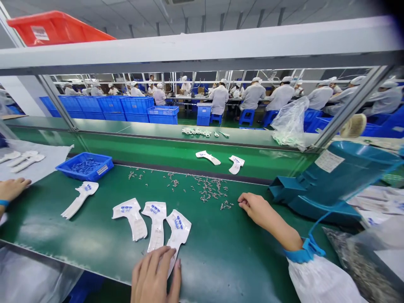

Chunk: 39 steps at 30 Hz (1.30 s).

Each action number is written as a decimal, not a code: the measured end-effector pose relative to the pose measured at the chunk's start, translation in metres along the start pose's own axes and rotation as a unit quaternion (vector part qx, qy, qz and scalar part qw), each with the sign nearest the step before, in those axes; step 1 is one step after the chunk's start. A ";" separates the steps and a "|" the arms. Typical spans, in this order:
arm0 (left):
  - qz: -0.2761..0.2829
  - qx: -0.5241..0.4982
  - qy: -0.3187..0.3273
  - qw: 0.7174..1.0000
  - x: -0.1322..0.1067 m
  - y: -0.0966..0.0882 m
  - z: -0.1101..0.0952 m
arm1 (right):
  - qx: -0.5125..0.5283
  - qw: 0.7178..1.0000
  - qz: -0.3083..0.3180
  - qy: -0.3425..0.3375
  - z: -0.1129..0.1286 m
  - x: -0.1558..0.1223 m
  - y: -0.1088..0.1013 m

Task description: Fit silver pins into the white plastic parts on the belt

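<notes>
Three white gun-shaped plastic shells lie in a row on the green mat: one [131, 214], one [155, 223] and one [178, 229], each with small blue pieces in its head. My left hand [154, 275] lies flat, fingers stretched, on the handle of the right-hand shell at the near edge. My right hand [257, 209] reaches in from the right in a white sleeve with a blue wrist strap. Its fingers are bunched together at the edge of a scatter of small metal screws [210, 189]. What sits between the fingertips is too small to see.
Another white shell [80, 198] lies further left beside a blue tray [85, 165] of small parts. Another person's hand [12, 188] rests at the left edge. Two shells [208, 157] ride the green conveyor behind. A teal bin [331, 181] lies tipped at the right. Workers in white sit in the background.
</notes>
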State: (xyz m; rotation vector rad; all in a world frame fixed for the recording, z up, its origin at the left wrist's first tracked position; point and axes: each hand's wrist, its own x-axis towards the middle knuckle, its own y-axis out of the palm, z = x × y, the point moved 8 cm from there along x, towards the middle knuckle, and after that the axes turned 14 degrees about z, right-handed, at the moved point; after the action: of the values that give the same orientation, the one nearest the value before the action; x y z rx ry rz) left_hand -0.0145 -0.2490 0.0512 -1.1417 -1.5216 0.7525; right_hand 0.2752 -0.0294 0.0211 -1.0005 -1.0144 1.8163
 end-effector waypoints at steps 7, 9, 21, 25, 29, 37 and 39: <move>0.020 -0.073 0.041 0.996 0.000 0.031 -0.045 | -0.010 1.000 -0.012 -0.015 0.004 -0.006 -0.003; 0.028 -0.093 0.048 0.994 0.003 0.036 -0.055 | -0.006 1.000 -0.011 -0.015 0.003 -0.007 -0.002; 0.075 -0.098 0.070 0.990 0.005 0.041 -0.060 | 0.042 0.999 0.001 -0.010 0.009 -0.014 -0.011; 0.099 -0.106 0.068 0.987 0.005 0.037 -0.064 | 0.126 0.989 0.053 -0.057 0.037 -0.028 -0.008; 0.119 -0.145 0.057 0.981 0.006 0.032 -0.064 | 0.212 0.958 0.133 -0.139 0.091 -0.051 0.007; 0.111 -0.329 -0.035 0.937 0.010 0.030 -0.048 | 0.288 0.898 0.222 -0.246 0.170 -0.091 0.035; 0.105 -0.321 -0.024 0.941 0.010 0.028 -0.049 | 0.296 0.897 0.223 -0.242 0.171 -0.091 0.037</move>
State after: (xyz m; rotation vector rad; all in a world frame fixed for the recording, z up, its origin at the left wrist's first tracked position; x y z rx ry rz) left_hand 0.0406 -0.2342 0.0423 -1.8005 -1.7626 0.4205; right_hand 0.1446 -0.1682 0.0722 -0.4191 -0.4327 2.6249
